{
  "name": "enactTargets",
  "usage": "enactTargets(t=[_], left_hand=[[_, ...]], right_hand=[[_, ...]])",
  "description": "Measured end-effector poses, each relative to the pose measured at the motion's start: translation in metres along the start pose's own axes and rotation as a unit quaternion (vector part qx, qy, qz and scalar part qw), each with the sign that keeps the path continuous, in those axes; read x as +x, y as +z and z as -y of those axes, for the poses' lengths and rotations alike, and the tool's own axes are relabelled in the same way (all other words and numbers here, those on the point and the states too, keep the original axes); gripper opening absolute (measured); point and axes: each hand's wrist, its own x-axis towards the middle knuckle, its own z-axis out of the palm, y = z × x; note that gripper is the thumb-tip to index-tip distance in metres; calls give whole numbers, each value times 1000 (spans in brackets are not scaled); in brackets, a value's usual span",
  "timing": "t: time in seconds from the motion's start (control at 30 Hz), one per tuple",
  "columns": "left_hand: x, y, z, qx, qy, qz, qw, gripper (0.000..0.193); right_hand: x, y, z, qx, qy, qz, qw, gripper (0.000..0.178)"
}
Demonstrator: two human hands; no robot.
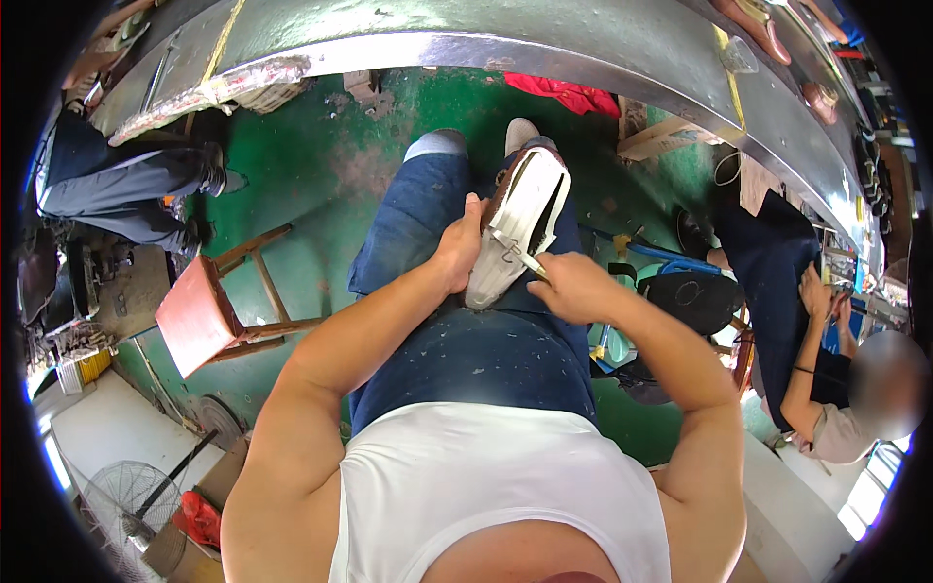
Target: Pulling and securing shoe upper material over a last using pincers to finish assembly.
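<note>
Shoe (533, 194), pale on its upturned face and brown along its side, is being held above the person's dark blue lap (476, 360). The left hand (461, 247) is gripping its left side, thumb pointing up; the right hand (575, 288) is holding a slim tool (528, 259) whose end is reaching over the pale face. Farther left, a stool (199, 316) with a reddish seat is standing on the green floor (301, 185). Beyond the knees (437, 144), a red cloth (566, 93) is showing beneath a long grey bench (466, 24).
</note>
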Motion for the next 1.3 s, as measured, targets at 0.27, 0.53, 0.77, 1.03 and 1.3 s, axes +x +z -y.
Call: enactTargets(t=[0.27,0.53,0.77,1.03,1.3], left_hand=[[40,-30,16,368,239,-135,888,57],[20,-14,7,493,421,-79,757,46],[9,-4,-16,662,332,25,672,57],[13,5,-30,706,274,26,653,59],[-7,2,-30,718,261,53,643,65]], right_hand=[[-7,10,-13,144,6,-47,988,29],[20,-1,-32,-101,41,-218,970,27],[15,25,-71,63,62,-253,963,23],[20,-16,-62,192,16,-294,936,29],[47,8,-69,39,23,-257,965,38]])
